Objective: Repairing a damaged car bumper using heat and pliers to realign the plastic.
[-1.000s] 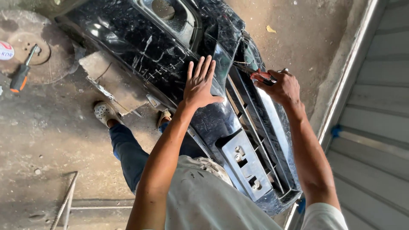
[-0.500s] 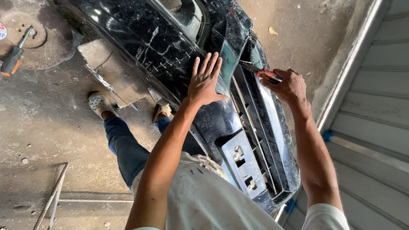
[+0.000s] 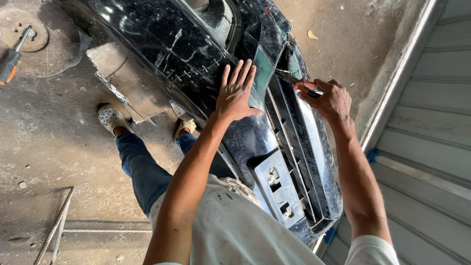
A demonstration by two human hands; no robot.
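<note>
A black car bumper (image 3: 196, 54) leans against the person's legs. The left hand (image 3: 237, 93) lies flat, fingers spread, on its face. Just right, the right hand (image 3: 329, 99) grips red-handled pliers (image 3: 301, 83) at the grille (image 3: 294, 147). A screwdriver (image 3: 12, 59) lies on the floor beyond.

A screwdriver (image 3: 13, 55) with an orange handle lies at upper left on the concrete floor (image 3: 54, 152). Corrugated metal wall (image 3: 431, 147) occupies the right edge. A metal rod frame (image 3: 59, 225) sits lower left.

Single head-mounted view, looking steeply down from above the wearer's chest at close range: both forearms reach forward over a black car bumper (image 3: 196, 54), with the concrete floor (image 3: 59, 162) beyond (no second view).
</note>
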